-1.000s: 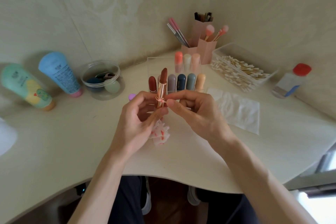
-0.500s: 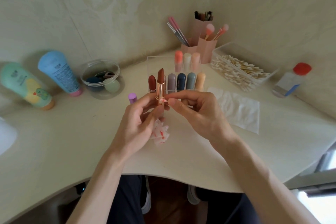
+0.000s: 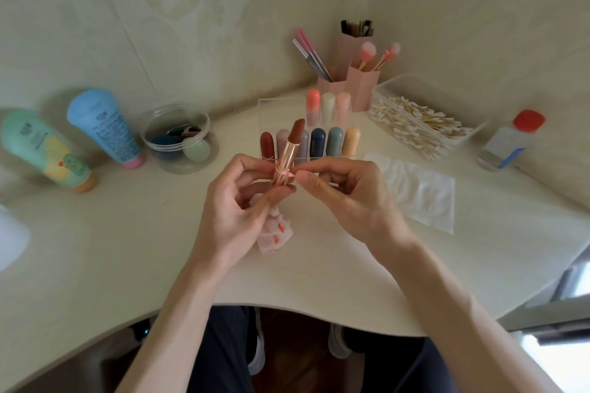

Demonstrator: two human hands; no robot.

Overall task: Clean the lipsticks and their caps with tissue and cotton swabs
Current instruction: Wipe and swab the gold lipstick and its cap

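Above a pale counter (image 3: 127, 249), 2 bare hands meet: the left hand (image 3: 233, 210) curls its fingers and thumb round the gold base of an uncapped brown-red lipstick (image 3: 287, 153), held upright and tilted slightly right. The right hand (image 3: 344, 198) pinches a cotton swab (image 3: 290, 174) whose pink-stained tip touches the tube's collar. A crumpled, red-smeared tissue (image 3: 274, 233) sits under the left palm, and just behind the hands stands a clear organizer (image 3: 319, 143) of capped lipsticks.

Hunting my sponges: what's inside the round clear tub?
In the tub: a blue sponge, a green sponge, and a blurred dark item above them. Anything beneath is covered.
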